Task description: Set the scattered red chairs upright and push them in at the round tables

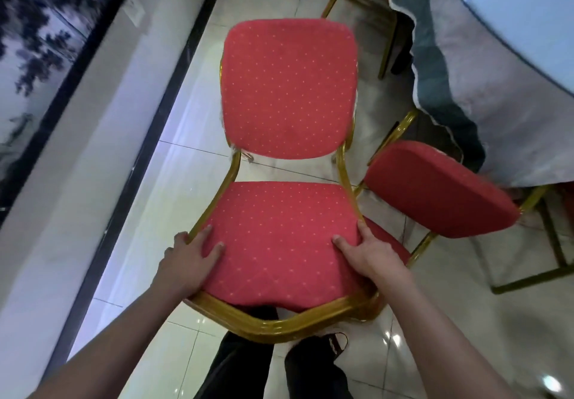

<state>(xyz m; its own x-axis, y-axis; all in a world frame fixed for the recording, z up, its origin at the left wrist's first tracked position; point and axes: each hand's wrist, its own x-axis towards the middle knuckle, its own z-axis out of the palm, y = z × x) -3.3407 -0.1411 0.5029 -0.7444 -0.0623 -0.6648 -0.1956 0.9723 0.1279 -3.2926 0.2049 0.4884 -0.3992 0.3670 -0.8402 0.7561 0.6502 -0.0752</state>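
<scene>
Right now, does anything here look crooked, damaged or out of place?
Yes. The red chair gripped by the left hand and right hand faces the wall, away from the round table. Its backrest fabric looks frayed along the left edge. The neighbouring chair sits angled, only partly tucked in.

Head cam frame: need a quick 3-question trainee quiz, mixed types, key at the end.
1. True or false: both the left hand and the right hand grip the held chair by its seat edges.
2. Multiple choice: the second chair stands A) against the wall, B) to the right, beside the round table, C) on top of the table.
3. Fill in: the chair frames are ___ coloured.

Key: 1 true; 2 B; 3 gold.
</scene>
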